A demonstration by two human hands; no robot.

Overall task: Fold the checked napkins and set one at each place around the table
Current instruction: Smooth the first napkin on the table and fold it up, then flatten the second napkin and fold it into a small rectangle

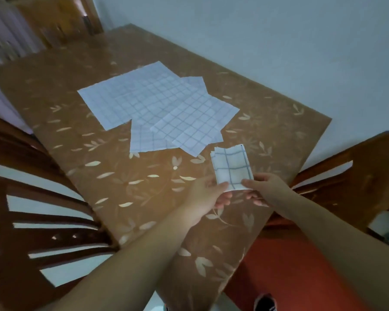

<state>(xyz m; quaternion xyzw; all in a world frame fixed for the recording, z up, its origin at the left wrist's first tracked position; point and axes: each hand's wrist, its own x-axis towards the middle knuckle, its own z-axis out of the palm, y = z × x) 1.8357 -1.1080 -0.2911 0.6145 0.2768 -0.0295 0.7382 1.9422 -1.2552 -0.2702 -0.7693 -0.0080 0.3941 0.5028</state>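
Note:
A small folded checked napkin (pixel 231 167), white with blue lines, is held just above the table near its right corner. My left hand (pixel 206 194) pinches its near left corner, thumb on top. My right hand (pixel 266 189) pinches the near right corner. Several unfolded checked napkins (pixel 157 108) lie overlapping flat in the middle of the table, beyond the folded one.
The table (pixel 99 158) carries a brown cloth with pale leaf prints. A dark wooden chair (pixel 32 221) stands at the left, another chair (pixel 364 176) at the right with an orange seat (pixel 285 277). A pale wall runs behind the far edge.

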